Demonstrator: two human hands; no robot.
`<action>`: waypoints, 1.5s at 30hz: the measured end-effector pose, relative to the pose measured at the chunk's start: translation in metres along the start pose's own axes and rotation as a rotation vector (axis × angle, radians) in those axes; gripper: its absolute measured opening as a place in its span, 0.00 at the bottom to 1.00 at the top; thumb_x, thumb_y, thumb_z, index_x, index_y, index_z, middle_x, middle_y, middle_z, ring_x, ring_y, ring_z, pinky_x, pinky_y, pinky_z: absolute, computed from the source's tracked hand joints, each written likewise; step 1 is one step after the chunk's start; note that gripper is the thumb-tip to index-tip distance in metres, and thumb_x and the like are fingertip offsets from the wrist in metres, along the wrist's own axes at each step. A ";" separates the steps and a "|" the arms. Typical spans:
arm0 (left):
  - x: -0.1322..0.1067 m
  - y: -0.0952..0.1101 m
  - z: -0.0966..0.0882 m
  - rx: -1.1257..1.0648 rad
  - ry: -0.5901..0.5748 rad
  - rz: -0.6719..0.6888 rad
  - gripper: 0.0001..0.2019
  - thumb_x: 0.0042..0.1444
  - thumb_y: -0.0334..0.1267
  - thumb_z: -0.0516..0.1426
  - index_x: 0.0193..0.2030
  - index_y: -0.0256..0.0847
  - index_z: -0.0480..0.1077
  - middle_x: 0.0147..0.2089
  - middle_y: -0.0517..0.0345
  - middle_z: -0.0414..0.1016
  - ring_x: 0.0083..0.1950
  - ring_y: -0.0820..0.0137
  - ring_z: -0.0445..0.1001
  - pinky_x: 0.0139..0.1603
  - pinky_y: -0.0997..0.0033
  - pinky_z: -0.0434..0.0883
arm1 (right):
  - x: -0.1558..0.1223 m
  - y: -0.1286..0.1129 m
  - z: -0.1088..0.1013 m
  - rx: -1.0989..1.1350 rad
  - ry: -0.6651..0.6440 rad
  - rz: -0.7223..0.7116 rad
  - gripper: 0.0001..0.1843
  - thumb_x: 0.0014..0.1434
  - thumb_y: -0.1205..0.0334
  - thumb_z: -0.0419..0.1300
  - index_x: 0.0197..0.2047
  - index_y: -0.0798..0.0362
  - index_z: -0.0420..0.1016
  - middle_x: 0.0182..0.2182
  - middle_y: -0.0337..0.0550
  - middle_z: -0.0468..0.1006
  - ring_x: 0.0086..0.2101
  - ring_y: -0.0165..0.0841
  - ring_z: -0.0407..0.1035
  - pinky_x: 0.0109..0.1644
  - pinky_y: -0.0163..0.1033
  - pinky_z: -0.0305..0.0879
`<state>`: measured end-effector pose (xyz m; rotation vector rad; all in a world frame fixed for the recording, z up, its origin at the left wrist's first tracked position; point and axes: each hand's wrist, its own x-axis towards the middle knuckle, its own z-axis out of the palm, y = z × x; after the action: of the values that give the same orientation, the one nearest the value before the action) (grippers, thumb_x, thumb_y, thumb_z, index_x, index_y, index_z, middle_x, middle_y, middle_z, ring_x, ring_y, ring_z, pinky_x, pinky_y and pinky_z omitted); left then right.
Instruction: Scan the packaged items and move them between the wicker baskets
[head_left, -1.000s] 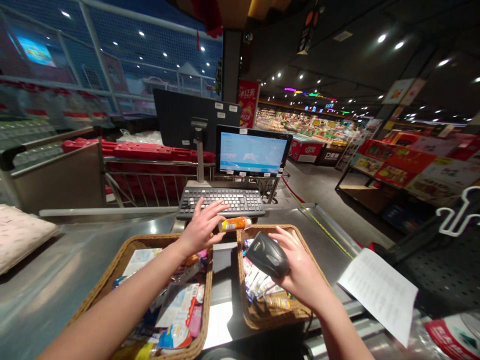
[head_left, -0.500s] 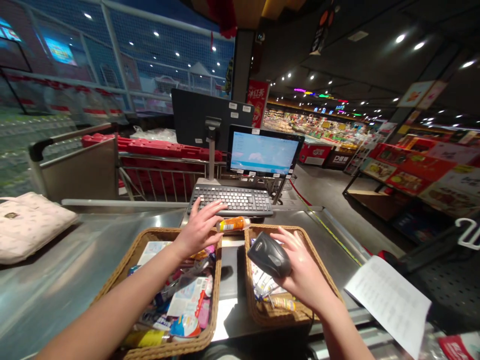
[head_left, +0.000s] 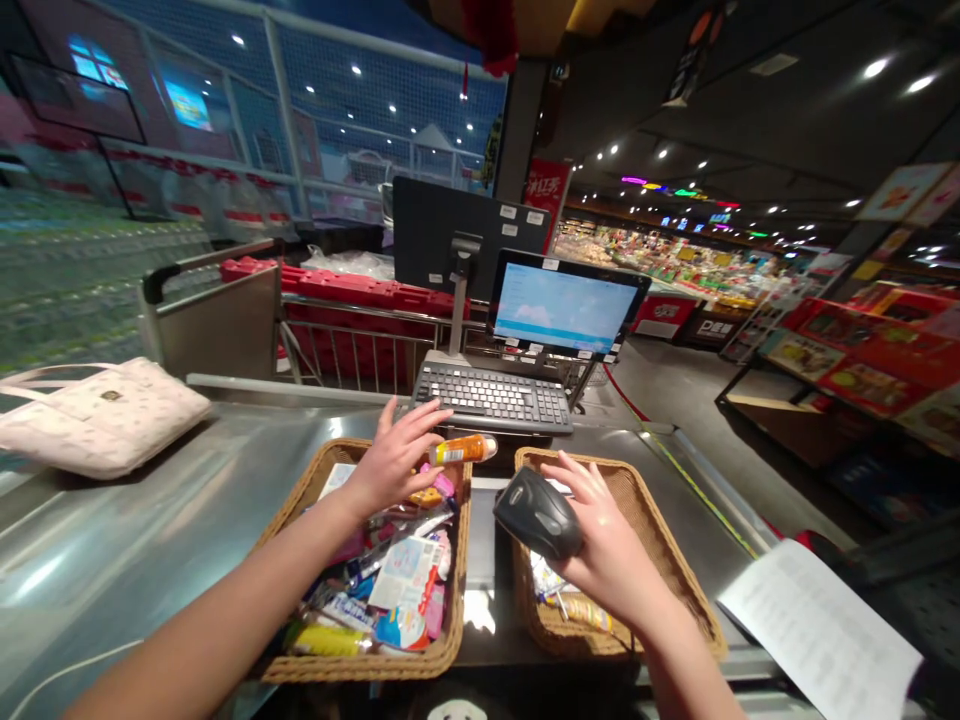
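Observation:
My left hand (head_left: pixel 397 455) is closed on a small orange bottle (head_left: pixel 459 450) with a white cap and a barcode on its label. It holds the bottle on its side above the far right corner of the left wicker basket (head_left: pixel 463 560). Mixed small packets and a yellow-wrapped item (head_left: pixel 330 640) lie in that basket. My right hand (head_left: pixel 600 540) grips a black barcode scanner (head_left: pixel 538 512), whose head points left towards the bottle. Beneath it is the right wicker basket (head_left: pixel 667 540), holding a few small packages (head_left: pixel 585 610), partly hidden by my hand.
Beyond the baskets stand a black keyboard (head_left: pixel 491 395) and a lit monitor (head_left: pixel 568 305). A pale handbag (head_left: pixel 112 415) sits on the metal counter (head_left: pixel 232 490) at the left. A printed paper sheet (head_left: pixel 821 625) lies at the right. Shopping carts (head_left: pixel 360 340) are behind the counter.
The view has turned left, so the baskets and screens appear further right. Against the baskets, my left hand with the bottle and my right hand with the scanner sit slightly further left.

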<state>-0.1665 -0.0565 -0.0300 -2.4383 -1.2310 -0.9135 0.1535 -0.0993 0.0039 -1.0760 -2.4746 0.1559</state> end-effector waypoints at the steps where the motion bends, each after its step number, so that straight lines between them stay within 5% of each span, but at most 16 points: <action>1: -0.005 -0.001 -0.001 0.001 -0.005 -0.004 0.09 0.54 0.37 0.56 0.43 0.42 0.72 0.63 0.48 0.68 0.68 0.56 0.60 0.71 0.40 0.34 | 0.002 -0.002 0.002 0.007 -0.013 -0.007 0.21 0.52 0.64 0.60 0.51 0.51 0.73 0.60 0.54 0.66 0.65 0.52 0.49 0.65 0.70 0.44; 13: -0.073 -0.019 -0.016 0.039 -0.115 -0.130 0.10 0.56 0.39 0.57 0.45 0.42 0.71 0.64 0.46 0.66 0.68 0.56 0.60 0.69 0.37 0.36 | 0.025 -0.024 0.026 0.069 -0.081 -0.050 0.21 0.49 0.66 0.60 0.48 0.51 0.75 0.61 0.52 0.65 0.66 0.51 0.49 0.66 0.69 0.43; 28: -0.143 -0.018 -0.034 -0.066 -0.189 -0.110 0.16 0.55 0.35 0.57 0.52 0.44 0.69 0.64 0.48 0.67 0.68 0.59 0.61 0.70 0.40 0.39 | 0.037 -0.066 0.050 0.140 -0.207 -0.094 0.22 0.50 0.65 0.61 0.51 0.49 0.74 0.60 0.50 0.66 0.66 0.50 0.48 0.67 0.68 0.39; 39: -0.176 -0.007 -0.039 -0.173 -0.327 -0.149 0.18 0.56 0.38 0.58 0.54 0.46 0.68 0.66 0.47 0.64 0.68 0.59 0.60 0.71 0.41 0.39 | 0.039 -0.096 0.068 0.182 -0.305 -0.119 0.16 0.46 0.68 0.61 0.41 0.51 0.76 0.61 0.49 0.65 0.66 0.50 0.47 0.68 0.67 0.37; 45: -0.172 -0.005 -0.043 -0.208 -0.455 -0.143 0.25 0.51 0.44 0.63 0.56 0.46 0.67 0.70 0.43 0.55 0.72 0.55 0.51 0.69 0.38 0.40 | 0.034 -0.096 0.069 0.177 -0.324 -0.109 0.18 0.47 0.66 0.61 0.43 0.51 0.76 0.60 0.50 0.66 0.66 0.50 0.47 0.68 0.66 0.37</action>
<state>-0.2649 -0.1823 -0.1073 -2.8615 -1.5413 -0.5558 0.0389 -0.1360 -0.0207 -0.8969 -2.7329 0.5442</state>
